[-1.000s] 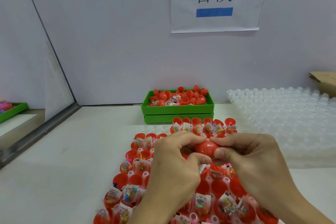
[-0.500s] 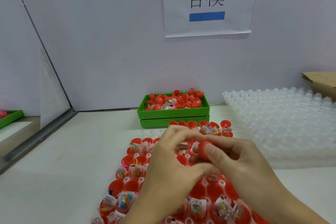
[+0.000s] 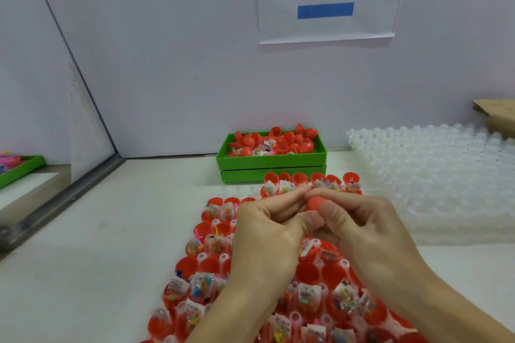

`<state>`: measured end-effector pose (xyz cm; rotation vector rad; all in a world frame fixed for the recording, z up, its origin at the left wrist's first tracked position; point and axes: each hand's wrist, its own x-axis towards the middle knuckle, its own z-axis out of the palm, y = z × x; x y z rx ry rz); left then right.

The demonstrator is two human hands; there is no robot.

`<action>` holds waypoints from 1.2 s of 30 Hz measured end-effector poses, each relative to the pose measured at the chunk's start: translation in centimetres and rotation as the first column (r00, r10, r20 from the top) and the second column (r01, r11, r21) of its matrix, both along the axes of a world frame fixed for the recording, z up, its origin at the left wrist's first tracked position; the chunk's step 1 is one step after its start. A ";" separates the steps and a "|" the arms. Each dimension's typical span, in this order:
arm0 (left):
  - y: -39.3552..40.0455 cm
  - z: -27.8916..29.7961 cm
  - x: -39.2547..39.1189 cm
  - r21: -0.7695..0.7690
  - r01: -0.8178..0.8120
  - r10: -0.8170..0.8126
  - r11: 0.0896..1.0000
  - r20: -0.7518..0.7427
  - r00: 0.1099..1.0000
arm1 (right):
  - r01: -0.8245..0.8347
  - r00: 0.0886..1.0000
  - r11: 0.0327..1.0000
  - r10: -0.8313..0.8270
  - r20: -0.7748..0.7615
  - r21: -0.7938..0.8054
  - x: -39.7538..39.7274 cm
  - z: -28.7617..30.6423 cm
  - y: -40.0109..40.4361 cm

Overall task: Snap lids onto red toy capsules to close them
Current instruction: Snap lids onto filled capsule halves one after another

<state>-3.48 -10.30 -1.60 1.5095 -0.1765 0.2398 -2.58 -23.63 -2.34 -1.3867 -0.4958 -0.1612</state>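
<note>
With the left hand (image 3: 267, 228) and right hand (image 3: 359, 220) both curled tight round the red capsule (image 3: 315, 203) in the middle of the frame, above the tray of open halves (image 3: 211, 264), squeeze evenly, lid straight, until shut.

A white tabletop (image 3: 119, 237) carries everything. A stacked pair of green trays (image 3: 273, 168) sits at its far edge against the wall. Just in front of them lies a clear cell tray (image 3: 223, 257) packed with red capsule halves (image 3: 209, 264). Right of the green trays lies a bare white cell tray (image 3: 434, 175), and beyond it a cardboard box (image 3: 496, 117).
</note>
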 end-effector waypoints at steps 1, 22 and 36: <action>0.0 0.0 0.0 0.007 -0.004 0.004 1.000 -0.001 1.000 | -0.005 1.000 1.000 0.005 -0.004 0.004 0.0 0.0 0.0; 0.4 0.3 0.6 -0.311 0.210 -0.286 0.927 -0.224 0.932 | 0.345 0.918 0.823 -0.196 0.345 -0.451 -0.1 0.5 -0.6; -0.4 -0.2 0.7 -0.375 0.223 -0.319 0.900 -0.214 0.923 | 0.177 0.969 0.918 -0.099 0.227 -0.355 0.2 0.7 -1.3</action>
